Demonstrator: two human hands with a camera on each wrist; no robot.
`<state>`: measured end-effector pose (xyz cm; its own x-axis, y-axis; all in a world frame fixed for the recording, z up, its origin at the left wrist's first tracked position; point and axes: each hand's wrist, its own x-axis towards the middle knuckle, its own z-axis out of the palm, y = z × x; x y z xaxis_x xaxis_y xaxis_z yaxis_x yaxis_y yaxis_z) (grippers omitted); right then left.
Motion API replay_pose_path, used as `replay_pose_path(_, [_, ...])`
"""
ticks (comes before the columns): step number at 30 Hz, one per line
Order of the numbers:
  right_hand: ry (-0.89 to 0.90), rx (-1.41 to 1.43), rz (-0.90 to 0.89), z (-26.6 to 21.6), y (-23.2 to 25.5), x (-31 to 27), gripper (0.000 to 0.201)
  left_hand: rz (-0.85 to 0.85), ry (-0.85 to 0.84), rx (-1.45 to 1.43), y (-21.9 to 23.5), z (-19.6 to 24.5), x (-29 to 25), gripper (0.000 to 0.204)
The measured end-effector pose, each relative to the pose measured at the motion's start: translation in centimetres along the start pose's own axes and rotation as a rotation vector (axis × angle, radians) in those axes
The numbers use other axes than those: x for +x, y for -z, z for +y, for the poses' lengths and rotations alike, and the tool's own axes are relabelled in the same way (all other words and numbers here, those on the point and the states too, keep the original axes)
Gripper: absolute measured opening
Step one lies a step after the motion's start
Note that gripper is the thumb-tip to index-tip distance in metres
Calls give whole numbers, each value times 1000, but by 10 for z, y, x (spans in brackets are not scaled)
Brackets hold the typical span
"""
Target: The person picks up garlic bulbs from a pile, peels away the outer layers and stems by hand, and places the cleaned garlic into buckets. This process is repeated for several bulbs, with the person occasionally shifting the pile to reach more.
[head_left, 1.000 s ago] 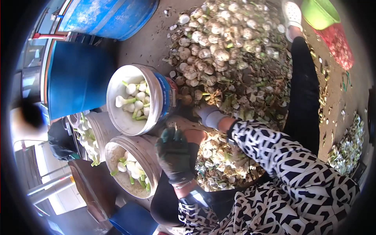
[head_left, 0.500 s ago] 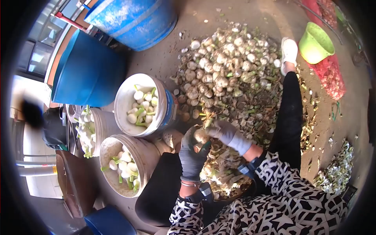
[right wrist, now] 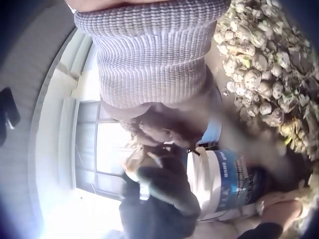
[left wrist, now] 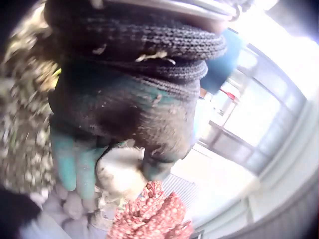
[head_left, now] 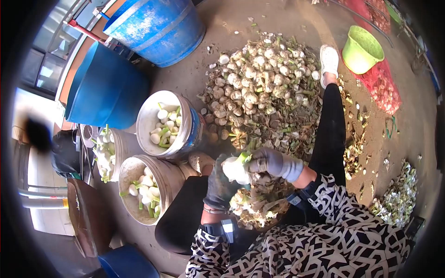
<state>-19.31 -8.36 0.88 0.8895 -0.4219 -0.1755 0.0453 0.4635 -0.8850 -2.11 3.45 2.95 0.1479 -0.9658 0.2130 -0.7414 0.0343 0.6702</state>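
A white garlic bulb (head_left: 234, 170) with a green stem is between the two gloved hands in the head view. The left hand (head_left: 219, 186), in a dark green-coated glove, grips the bulb from the side. The right hand (head_left: 271, 163), in a grey glove, pinches at the stem and outer leaves. In the left wrist view the bulb (left wrist: 122, 172) sits between the thumb and fingers of the left hand (left wrist: 124, 114). The right wrist view shows the right hand (right wrist: 169, 124) against the dark glove, its fingertips partly hidden.
White buckets (head_left: 160, 123) (head_left: 153, 190) of peeled garlic stand at the left, near blue tubs (head_left: 106, 88). Ahead lies a heap of unpeeled garlic (head_left: 259, 78). A green bucket (head_left: 364, 50) and a red mesh bag (head_left: 384, 92) are at the upper right; husks (head_left: 257, 206) lie below the hands.
The hands came together, and the left took hold of a bulb. Since then the bulb has turned from brownish to white, its green stem showing, with the right hand at the stem.
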Motion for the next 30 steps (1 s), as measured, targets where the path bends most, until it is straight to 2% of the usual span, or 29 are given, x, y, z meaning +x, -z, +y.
replay_pose_path(1, [-46,184,-13,-4,-2,-1,19,-13,2,1,0,-1,2,44])
replay_pose_path(2, [-87,364,-27,-6,-2,0,22,45,235,-276,0,-2,10,37])
replay_pose_path(3, [-166,145,85,-2,-1,4,22,109,469,-552,0,-3,15,32])
replay_pose_path(4, [-72,-97,63,8,0,10,17,143,436,-753,-4,0,13,34])
replay_pose_path(6, [181,-419,43,8,-5,12,18,46,219,-367,-12,16,3,39])
replay_pose_path(7, [241,-413,-11,17,-4,15,19,145,169,-373,-18,20,-1,41])
replay_pose_path(8, [297,-272,-30,23,-1,16,21,118,482,-985,-16,30,-6,42])
replay_pose_path(9, [191,-89,-14,28,2,13,22,86,503,-985,-14,31,-1,39])
replay_pose_path(11, [44,312,21,37,-1,12,24,57,539,-949,-13,22,5,40])
replay_pose_path(12, [-10,387,-13,37,7,8,21,63,543,-952,-10,21,3,40])
replay_pose_path(14, [-153,575,42,34,20,-8,20,30,89,-243,4,30,8,23])
replay_pose_path(15, [-116,661,94,47,25,-9,21,64,-23,3,11,39,13,25])
replay_pose_path(16, [-73,669,28,59,33,-21,37,32,344,-878,8,37,15,33])
replay_pose_path(18, [-129,414,-23,37,30,-54,35,98,340,-1017,6,31,13,43])
replay_pose_path(19, [-114,356,-94,35,28,-69,31,85,438,-1677,2,16,9,49])
replay_pose_path(20, [-98,297,-165,36,25,-83,27,53,429,-1903,-1,5,7,51])
replay_pose_path(22, [137,446,-409,41,15,-104,27,98,417,-1983,1,8,9,54])
replay_pose_path(23, [127,493,-539,29,7,-110,26,102,415,-1978,3,10,12,54])
replay_pose_path(25, [126,508,-835,-3,-6,-110,23,254,494,-2053,7,13,15,56])
replay_pose_path(26, [131,504,-838,-16,-7,-102,23,250,488,-2050,8,14,16,56])
replay_pose_path(28, [136,-418,-596,-34,-10,-89,29,274,458,-2023,6,12,16,58])
replay_pose_path(29, [-114,-1093,-371,-30,-21,-76,37,281,465,-2071,4,10,14,60])
replay_pose_path(30, [-248,-1465,-193,-41,-37,-60,42,271,466,-2070,4,12,14,60])
